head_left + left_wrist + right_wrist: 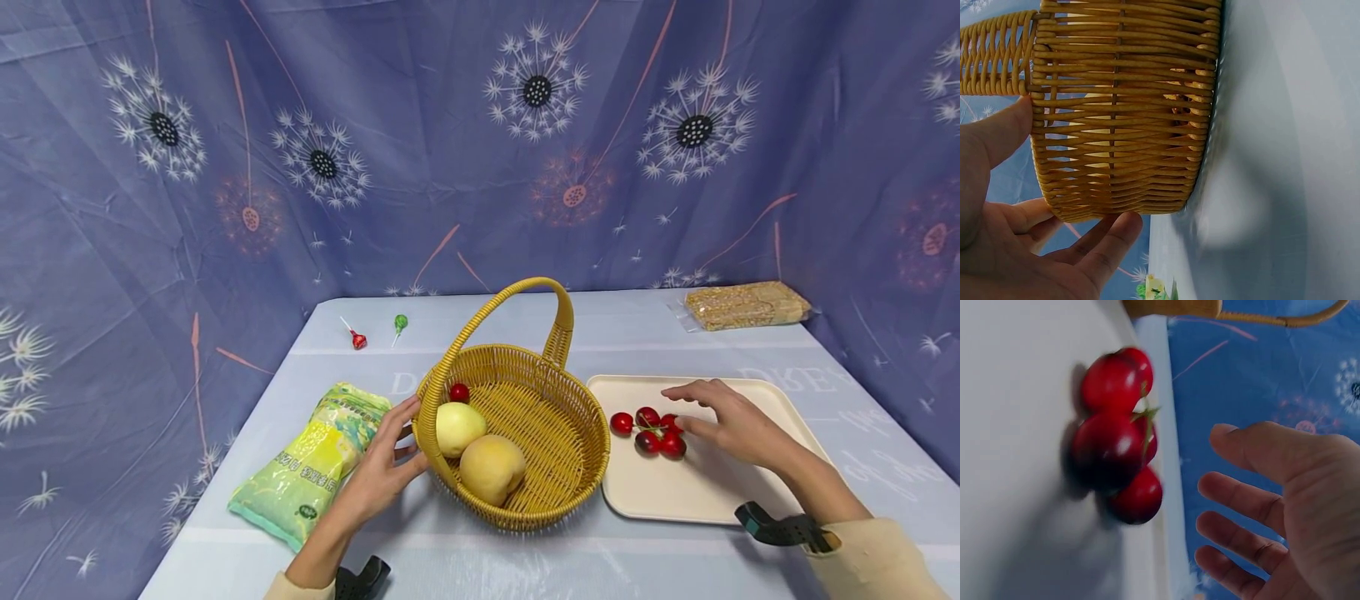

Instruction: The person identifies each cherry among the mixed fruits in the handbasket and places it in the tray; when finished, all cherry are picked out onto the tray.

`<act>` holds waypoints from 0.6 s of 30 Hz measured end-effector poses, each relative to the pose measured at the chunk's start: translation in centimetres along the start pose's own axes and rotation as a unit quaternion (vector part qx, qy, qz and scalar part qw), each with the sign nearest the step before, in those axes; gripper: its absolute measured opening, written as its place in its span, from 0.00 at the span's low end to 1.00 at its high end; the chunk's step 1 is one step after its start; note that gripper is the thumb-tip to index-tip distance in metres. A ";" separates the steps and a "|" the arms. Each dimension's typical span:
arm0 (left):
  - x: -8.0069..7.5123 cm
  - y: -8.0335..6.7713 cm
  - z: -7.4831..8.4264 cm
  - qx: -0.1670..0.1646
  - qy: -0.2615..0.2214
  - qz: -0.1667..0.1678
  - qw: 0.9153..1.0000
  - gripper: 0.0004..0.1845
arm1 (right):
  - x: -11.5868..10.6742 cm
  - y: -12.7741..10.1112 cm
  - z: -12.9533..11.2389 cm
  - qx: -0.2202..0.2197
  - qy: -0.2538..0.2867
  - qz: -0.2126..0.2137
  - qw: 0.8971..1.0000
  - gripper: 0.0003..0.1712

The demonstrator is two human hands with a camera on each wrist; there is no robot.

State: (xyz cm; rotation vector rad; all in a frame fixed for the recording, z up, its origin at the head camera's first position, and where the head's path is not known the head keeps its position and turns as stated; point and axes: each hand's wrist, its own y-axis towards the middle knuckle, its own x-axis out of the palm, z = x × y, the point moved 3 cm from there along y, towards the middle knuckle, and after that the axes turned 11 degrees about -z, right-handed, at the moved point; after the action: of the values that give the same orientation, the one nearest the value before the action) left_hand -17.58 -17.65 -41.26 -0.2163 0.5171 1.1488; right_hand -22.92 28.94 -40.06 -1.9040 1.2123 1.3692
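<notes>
A yellow-brown wicker basket [555, 492] with an arched handle stands mid-table. Inside, on its left side, lie a red cherry [460, 392], a pale yellow-green round fruit [459, 428] and a yellow peach [491, 468]. My left hand [386, 467] touches the outer left wall by the handle's base, thumb and fingers spread along the weave [1122, 125]. To the right, several red cherries [648, 440] with green stems lie clustered on a cream tray [720, 500]. Just over them hovers my right hand [735, 425], fingers apart and holding nothing; the right wrist view shows a gap to the cherries [1110, 450].
Left of the basket lies a green and yellow packet [307, 467]. Behind it are a red lollipop [358, 340] and a green lollipop [401, 322]. A clear-wrapped tan pack [750, 306] sits at the back right. A blue dandelion-print curtain [450, 150] hangs behind the table.
</notes>
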 end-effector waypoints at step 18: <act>0.0 -0.1 -0.1 0.009 -0.003 0.000 1.000 0.37 | -1.2 4.0 -6.4 -0.086 -0.003 0.018 0.996 0.20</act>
State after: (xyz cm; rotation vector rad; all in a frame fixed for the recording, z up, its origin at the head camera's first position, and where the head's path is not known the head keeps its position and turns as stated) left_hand -17.54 -17.68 -41.38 -0.1975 0.5228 1.1442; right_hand -23.44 22.38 -36.20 -2.0001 1.1639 1.5421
